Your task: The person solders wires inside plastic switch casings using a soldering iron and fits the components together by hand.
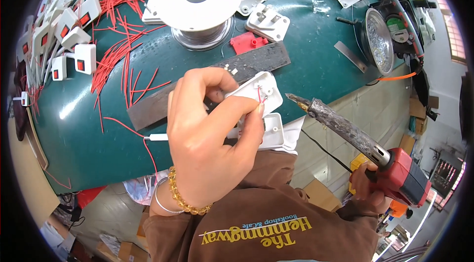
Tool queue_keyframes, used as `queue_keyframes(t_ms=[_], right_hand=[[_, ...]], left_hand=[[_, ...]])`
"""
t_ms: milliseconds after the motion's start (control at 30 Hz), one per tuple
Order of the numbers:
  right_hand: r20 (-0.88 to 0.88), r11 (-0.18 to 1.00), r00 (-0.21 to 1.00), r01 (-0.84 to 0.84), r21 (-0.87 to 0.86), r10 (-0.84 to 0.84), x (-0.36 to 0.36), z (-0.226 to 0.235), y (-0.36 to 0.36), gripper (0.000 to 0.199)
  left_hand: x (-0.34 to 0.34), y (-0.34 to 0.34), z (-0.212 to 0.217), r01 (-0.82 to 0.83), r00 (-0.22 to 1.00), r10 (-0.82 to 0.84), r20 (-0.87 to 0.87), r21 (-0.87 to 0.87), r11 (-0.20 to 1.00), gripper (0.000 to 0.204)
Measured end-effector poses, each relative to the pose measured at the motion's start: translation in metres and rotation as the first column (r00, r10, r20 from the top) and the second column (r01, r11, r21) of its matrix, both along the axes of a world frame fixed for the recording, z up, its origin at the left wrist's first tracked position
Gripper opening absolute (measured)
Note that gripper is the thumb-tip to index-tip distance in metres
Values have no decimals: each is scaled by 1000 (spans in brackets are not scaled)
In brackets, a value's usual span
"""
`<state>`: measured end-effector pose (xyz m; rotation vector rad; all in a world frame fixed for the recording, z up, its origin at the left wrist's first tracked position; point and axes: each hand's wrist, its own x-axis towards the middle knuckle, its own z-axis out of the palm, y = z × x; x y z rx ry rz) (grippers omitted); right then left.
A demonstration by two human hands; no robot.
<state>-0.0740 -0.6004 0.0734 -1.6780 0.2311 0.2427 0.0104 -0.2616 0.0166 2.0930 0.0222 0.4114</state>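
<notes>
My left hand (212, 138) is closed in a pinch, thumb and finger pressed together on a short red wire (259, 94). The wire enters an open white plastic housing (271, 87) at a metal contact. A second white shell (274, 138) lies just below it, partly behind my fingers. From the left of my hand sticks a white cable end (158, 137) with red wires trailing from it. To the right, my right hand (368, 188) grips a soldering gun (402, 175) by its red handle. Its tip (291, 96) points at the housing without touching it.
A dark metal bar (153, 109) lies across the green table (74, 148) behind my left hand. Beyond it stand a solder spool (222, 0) and a red plastic piece (245, 44). Red wires (116, 69) and white switches (85, 58) crowd the left; a metal dish (380, 40) sits right.
</notes>
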Motion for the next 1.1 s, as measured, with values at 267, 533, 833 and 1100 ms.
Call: queue_keyframes(t_ms=[267,533,833,1100], right_hand=[[316,974,930,-219,62,189,53,-17,53,66],[764,896,638,278,-347,98,138,14,126,40],[867,745,4,511,-430,498,307,-33,198,62],[859,684,68,576,-449,507,319,-39,187,63]], left_hand=[[3,-4,12,34,999,-34,-10,41,999,18],[-1,-1,7,47,997,-48,57,27,999,12],[-2,-7,-4,-9,980,-2,200,54,998,12],[-27,1,3,189,975,-210,74,219,957,53]])
